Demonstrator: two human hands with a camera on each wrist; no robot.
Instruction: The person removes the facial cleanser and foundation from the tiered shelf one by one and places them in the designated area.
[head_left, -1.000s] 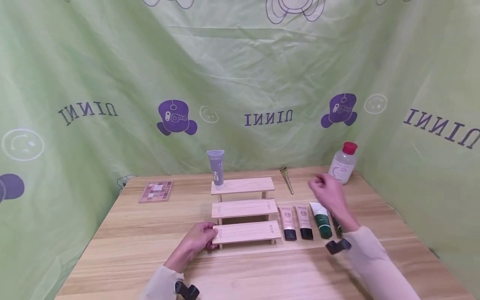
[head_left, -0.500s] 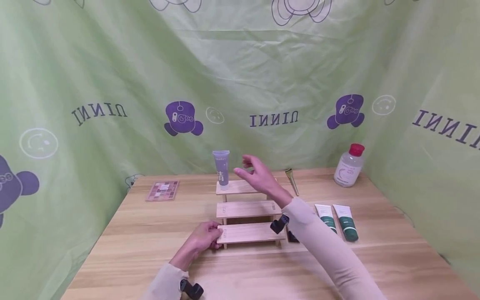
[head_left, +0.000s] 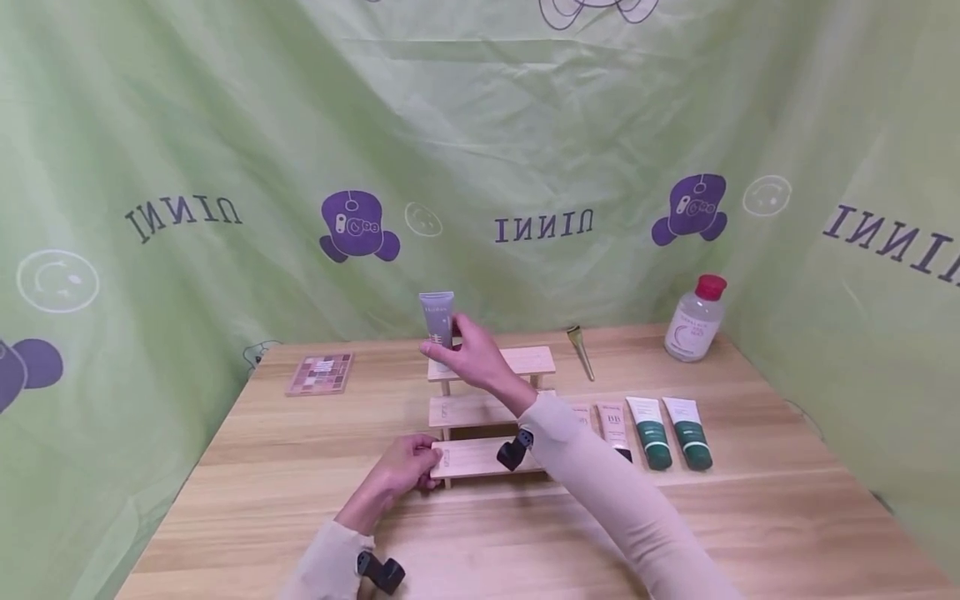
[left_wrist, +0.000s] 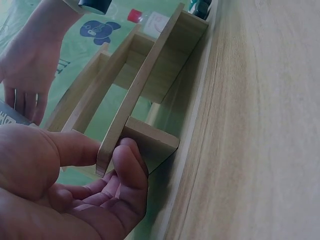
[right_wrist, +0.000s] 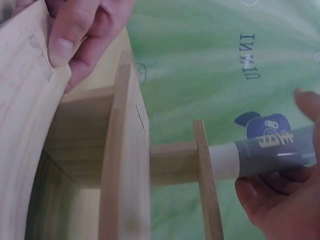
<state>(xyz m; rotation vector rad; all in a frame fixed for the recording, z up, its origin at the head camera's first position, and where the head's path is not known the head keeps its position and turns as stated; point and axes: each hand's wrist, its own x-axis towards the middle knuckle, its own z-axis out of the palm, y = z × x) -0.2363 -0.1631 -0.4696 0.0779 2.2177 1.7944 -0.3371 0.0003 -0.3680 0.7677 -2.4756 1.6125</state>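
Head view: a three-tier wooden stand (head_left: 491,362) sits at mid-bench (head_left: 750,517) before a green printed cloth backdrop (head_left: 225,125). A grey tube (head_left: 437,321) stands upright, cap down, at the left end of the stand's top tier. The right hand (head_left: 472,360) reaches across the stand and grips this tube, fingers and thumb curled about its lower body; the right wrist view confirms the grip, with the white cap resting against the top board. The left hand (head_left: 405,468) holds the left end of the bottom tier, thumb on the board's top face and fingers curled beneath its edge, as the left wrist view shows.

To the right of the stand, flat on the bench, lie a beige tube (head_left: 612,427) and two green-capped tubes (head_left: 667,432) side by side. Behind them lie a gold-handled brush (head_left: 581,351) and, near the far right corner, a clear bottle with a red cap (head_left: 695,320). An eyeshadow palette (head_left: 320,373) lies at the far left.
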